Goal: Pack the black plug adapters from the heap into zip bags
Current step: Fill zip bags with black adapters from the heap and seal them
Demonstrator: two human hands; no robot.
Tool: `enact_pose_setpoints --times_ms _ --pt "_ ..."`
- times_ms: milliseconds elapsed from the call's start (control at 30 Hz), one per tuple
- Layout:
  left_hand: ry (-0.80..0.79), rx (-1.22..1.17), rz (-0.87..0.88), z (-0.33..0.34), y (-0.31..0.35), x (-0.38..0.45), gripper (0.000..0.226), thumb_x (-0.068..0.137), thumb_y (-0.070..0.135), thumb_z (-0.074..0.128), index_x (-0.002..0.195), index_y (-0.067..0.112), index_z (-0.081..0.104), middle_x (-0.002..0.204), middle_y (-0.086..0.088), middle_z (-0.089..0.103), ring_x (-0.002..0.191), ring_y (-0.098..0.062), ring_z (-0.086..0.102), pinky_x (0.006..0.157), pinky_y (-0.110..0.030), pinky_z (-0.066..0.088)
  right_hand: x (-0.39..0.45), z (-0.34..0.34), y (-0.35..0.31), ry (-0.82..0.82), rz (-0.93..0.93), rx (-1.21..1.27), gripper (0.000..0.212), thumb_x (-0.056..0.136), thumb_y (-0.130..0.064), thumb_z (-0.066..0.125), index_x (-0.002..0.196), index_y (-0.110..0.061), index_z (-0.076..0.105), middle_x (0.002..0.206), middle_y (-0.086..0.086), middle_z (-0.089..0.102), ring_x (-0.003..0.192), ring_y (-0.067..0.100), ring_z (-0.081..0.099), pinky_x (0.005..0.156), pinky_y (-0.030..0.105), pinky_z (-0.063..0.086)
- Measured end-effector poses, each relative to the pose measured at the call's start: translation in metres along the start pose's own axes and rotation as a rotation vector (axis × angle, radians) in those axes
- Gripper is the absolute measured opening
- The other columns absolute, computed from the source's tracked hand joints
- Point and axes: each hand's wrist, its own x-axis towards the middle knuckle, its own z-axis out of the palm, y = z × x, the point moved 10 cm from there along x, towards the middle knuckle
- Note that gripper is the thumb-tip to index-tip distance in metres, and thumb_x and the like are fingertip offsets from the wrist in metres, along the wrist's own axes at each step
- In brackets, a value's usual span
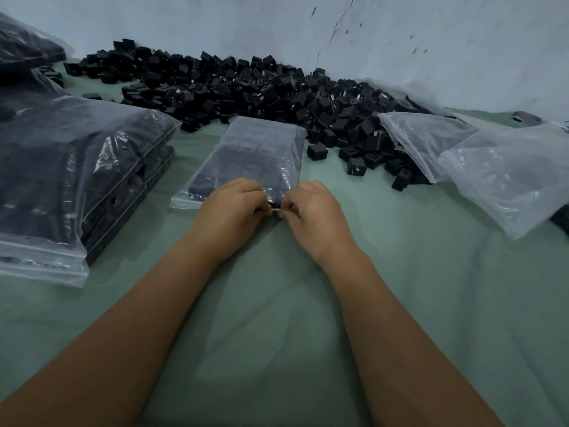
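Two bare forearms reach forward over the green cloth (277,303) covering the worktop. Left hand (232,204) and right hand (311,211) meet at the near edge of a filled bag (255,155) lying flat at centre. Each grip is clamped: fingers curled, thumb and fingertips pinching the bag's zip strip, the two hands almost touching. The bag holds black adapters packed in a flat block.

Far left: stack of filled bags (70,180), several layers, near edge overhanging toward the camera. More filled bags (21,53) behind it, partly cut off by the frame.

Centre back: heap (246,84) of loose black adapters, running along the foot of the pale wall (431,41) from left to right. One adapter (317,151) sits apart, just right of the centre bag.

Right: empty bags (492,167), clear, crumpled, lying over the heap's right end.
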Motion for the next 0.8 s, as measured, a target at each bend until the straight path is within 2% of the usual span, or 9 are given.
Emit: enact_pose_setpoints --times_ms 133,333,567,800 --pt "-0.01 -0.023 -0.042 0.003 -0.005 0.0 0.006 0.076 -0.004 0.075 0.074 -0.002 0.069 0.08 -0.017 0.067 0.079 -0.037 0.062 0.069 -0.039 0.048 0.0 0.003 -0.003 -0.024 -0.016 -0.032 0.008 0.085 -0.012 0.065 0.082 -0.006 0.061 0.085 0.007 0.056 0.088 0.023 0.046 0.074 0.027 0.035" --pt "-0.003 -0.036 -0.028 0.001 -0.007 -0.001 0.009 0.078 0.0 0.078 0.074 -0.004 0.071 0.079 -0.016 0.067 0.077 -0.035 0.063 0.066 -0.045 0.053 -0.001 0.0 0.001 -0.004 0.01 0.02 0.007 0.08 -0.013 0.07 0.083 -0.008 0.066 0.083 0.004 0.058 0.087 0.021 0.047 0.073 0.022 0.034" --pt "0.006 -0.05 -0.044 0.001 -0.01 -0.002 0.008 0.08 0.003 0.077 0.077 -0.003 0.073 0.082 -0.014 0.068 0.081 -0.033 0.064 0.067 -0.045 0.052 -0.001 -0.002 0.001 0.017 -0.006 0.029 0.007 0.079 -0.013 0.072 0.078 -0.008 0.066 0.08 0.004 0.058 0.083 0.021 0.048 0.072 0.028 0.039" --pt "0.007 -0.027 -0.061 0.004 -0.011 -0.001 0.006 0.084 0.006 0.073 0.084 0.0 0.07 0.084 -0.014 0.066 0.084 -0.034 0.06 0.071 -0.041 0.048 0.001 -0.003 -0.01 -0.003 -0.071 -0.029 0.009 0.084 -0.007 0.064 0.077 -0.001 0.065 0.079 0.012 0.059 0.082 0.026 0.049 0.073 0.033 0.039"
